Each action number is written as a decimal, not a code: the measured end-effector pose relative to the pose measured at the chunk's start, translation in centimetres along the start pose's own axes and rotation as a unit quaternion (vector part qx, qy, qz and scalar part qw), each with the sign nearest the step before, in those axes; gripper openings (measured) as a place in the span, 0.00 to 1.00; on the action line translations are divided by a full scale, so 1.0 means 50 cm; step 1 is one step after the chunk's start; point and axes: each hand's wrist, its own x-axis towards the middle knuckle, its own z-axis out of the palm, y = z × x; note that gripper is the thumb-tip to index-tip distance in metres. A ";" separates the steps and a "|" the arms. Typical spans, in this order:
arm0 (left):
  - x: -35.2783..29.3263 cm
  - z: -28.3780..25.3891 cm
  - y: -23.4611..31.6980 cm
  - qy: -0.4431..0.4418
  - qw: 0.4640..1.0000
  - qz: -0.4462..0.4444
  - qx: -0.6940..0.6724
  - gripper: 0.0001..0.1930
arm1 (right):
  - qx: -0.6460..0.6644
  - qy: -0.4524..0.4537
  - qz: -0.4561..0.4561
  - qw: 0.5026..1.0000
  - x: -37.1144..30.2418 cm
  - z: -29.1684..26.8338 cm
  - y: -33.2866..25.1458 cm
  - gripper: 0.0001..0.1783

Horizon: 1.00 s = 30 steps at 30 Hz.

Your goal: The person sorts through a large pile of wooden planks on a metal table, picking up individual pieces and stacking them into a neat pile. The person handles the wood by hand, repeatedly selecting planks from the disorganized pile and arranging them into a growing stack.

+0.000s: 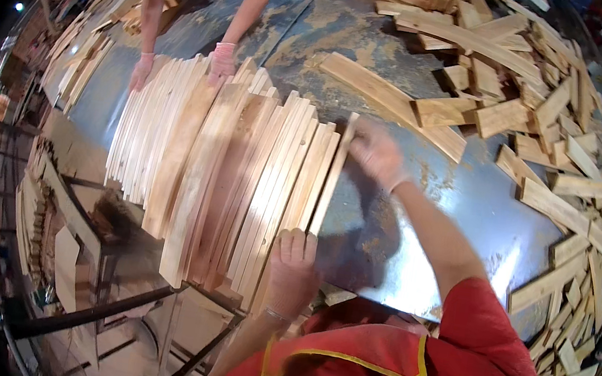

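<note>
A long row of pale wooden slats (219,176) lies side by side across the metal table, their near ends jutting past its edge. At its right end, one slat (335,174) leans slightly apart from the others. My right hand (376,155), a little blurred, is closed at the far part of this slat. My left hand (293,270) has its fingers curled together against the near ends of the rightmost slats; its palm side is hidden. Across the table, a co-worker's two pink-gloved hands (222,61) touch the far left part of the row.
Loose boards (497,108) lie heaped along the right side of the metal table (430,229), with one long board (394,102) beyond my right hand. More wood stacks (102,14) stand at the far left. A dark metal frame (91,312) is below the near table edge.
</note>
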 end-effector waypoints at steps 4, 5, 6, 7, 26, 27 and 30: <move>0.022 -0.005 -0.042 -0.006 0.996 -0.092 -0.016 0.38 | -0.436 0.001 0.051 0.899 0.188 -0.099 0.155 0.50; 0.032 -0.028 -0.042 -0.014 0.996 -0.087 0.021 0.36 | -0.427 -0.071 0.078 0.898 0.202 -0.106 0.167 0.55; 0.036 -0.029 -0.046 -0.024 0.995 -0.096 0.022 0.35 | -0.420 -0.145 0.105 0.890 0.214 -0.126 0.159 0.60; 0.036 -0.029 -0.048 -0.031 0.994 -0.103 0.019 0.35 | -0.375 -0.183 0.138 0.898 0.219 -0.148 0.141 0.62; -0.333 0.062 -0.241 0.148 0.517 -0.599 -0.594 0.28 | 0.259 -0.277 0.136 0.915 -0.288 0.113 -0.096 0.46; -0.316 0.087 -0.257 0.199 0.422 -0.596 -0.654 0.27 | 0.288 -0.252 0.169 0.908 -0.286 0.146 -0.114 0.42; -0.281 0.113 -0.258 0.258 0.284 -0.542 -0.747 0.23 | 0.352 -0.187 0.252 0.882 -0.291 0.172 -0.127 0.34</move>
